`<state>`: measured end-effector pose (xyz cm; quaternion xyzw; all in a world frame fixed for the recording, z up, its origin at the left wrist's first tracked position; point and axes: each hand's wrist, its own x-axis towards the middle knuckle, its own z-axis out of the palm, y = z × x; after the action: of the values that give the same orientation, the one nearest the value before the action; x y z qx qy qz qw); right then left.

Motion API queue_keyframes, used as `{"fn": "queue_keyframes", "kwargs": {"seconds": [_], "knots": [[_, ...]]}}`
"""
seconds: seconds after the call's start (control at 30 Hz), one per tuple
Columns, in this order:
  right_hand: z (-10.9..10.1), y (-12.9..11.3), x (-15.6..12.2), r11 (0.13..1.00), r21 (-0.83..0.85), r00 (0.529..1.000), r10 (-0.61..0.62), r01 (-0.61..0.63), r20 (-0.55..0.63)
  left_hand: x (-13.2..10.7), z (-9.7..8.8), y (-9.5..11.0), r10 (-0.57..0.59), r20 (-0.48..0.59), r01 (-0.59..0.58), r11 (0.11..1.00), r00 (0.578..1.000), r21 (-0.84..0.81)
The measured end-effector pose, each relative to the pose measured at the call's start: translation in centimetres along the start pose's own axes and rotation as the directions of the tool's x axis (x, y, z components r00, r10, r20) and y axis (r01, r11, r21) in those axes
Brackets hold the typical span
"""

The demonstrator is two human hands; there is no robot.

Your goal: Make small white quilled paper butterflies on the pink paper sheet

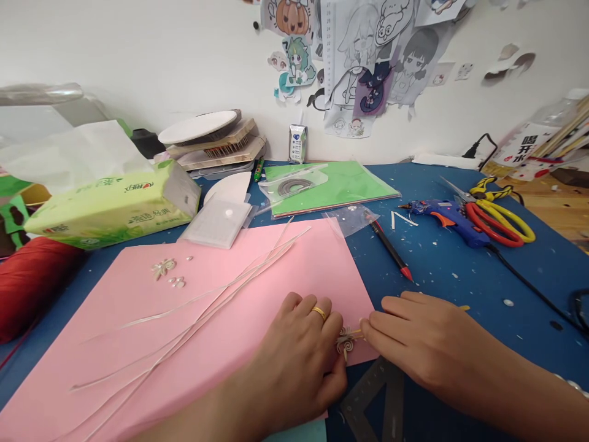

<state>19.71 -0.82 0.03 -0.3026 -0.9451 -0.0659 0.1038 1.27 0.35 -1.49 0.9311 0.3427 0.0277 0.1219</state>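
Dark set square [393, 399] lies foremost as left hand [301, 347] pinches a curled ornament [345, 344] over pink paper [243, 319], right hand [418, 337] grips a yellow stick [357, 333], and an uneven tug could bend the coils.

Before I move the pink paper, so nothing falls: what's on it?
Pale strips, pearly beads, one ornament at left, another by the left hand; a packet partly overlaps the paper. Whatever the hand covers is hidden.

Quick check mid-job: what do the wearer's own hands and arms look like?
The left hand wears a narrow gold-coloured ring; no ring is visible on the right hand. Both are ungloved, and no sleeves show on the forearms.
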Motion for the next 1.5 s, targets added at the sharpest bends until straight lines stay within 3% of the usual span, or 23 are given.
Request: {"fn": "queue_keyframes", "kwargs": {"seconds": [0.13, 0.4, 0.63, 0.77, 0.9, 1.03, 1.17, 1.27, 1.5], "knots": [[0.0, 0.0, 0.0, 1.0, -0.001, 1.0, 0.003, -0.003, 0.0, -0.1, -0.3, 0.0, -0.01, 0.015, 0.01, 1.0, 1.0, 0.001], [-0.1, 0.1, -0.2, 1.0, 0.028, 1.0, 0.005, -0.005, 0.023, -0.6, -2.9, -1.6, -0.004, 0.097, 0.011, 0.998, 0.995, -0.066], [0.1, 0.2, -0.4, 1.0, -0.012, 0.999, -0.001, 0.001, -0.04, -0.5, -2.7, -1.8, 0.001, 0.104, 0.001, 1.0, 0.995, -0.016], [-0.2, 0.4, -0.1, 0.995, -0.099, 0.993, 0.012, -0.024, -0.119, -0.3, -2.1, -2.3, -0.017, -0.007, 0.017, 1.0, 1.0, 0.007], [-0.7, 0.3, 0.0, 0.972, -0.213, 0.98, 0.063, -0.104, -0.189, -0.2, -1.6, -2.7, -0.079, -0.207, 0.072, 0.997, 0.975, -0.041], [-1.0, -0.3, -0.1, 0.951, -0.285, 0.971, 0.05, -0.117, -0.234, -0.5, -1.5, -2.6, -0.104, -0.428, 0.057, 0.991, 0.898, -0.12], [-1.2, -0.6, -0.2, 0.947, -0.302, 0.96, 0.026, -0.114, -0.28, -0.8, -1.8, -2.3, -0.091, -0.579, 0.002, 0.988, 0.81, -0.152], [-1.2, -0.7, -0.2, 0.943, -0.312, 0.947, 0.014, -0.119, -0.32, -0.7, -1.8, -2.3, -0.034, -0.64, -0.075, 0.987, 0.767, -0.142], [-0.9, -0.7, -0.5, 0.951, -0.279, 0.933, 0.026, -0.134, -0.36, -0.6, -1.7, -2.3, -0.052, -0.68, -0.07, 0.986, 0.732, -0.151]]}}
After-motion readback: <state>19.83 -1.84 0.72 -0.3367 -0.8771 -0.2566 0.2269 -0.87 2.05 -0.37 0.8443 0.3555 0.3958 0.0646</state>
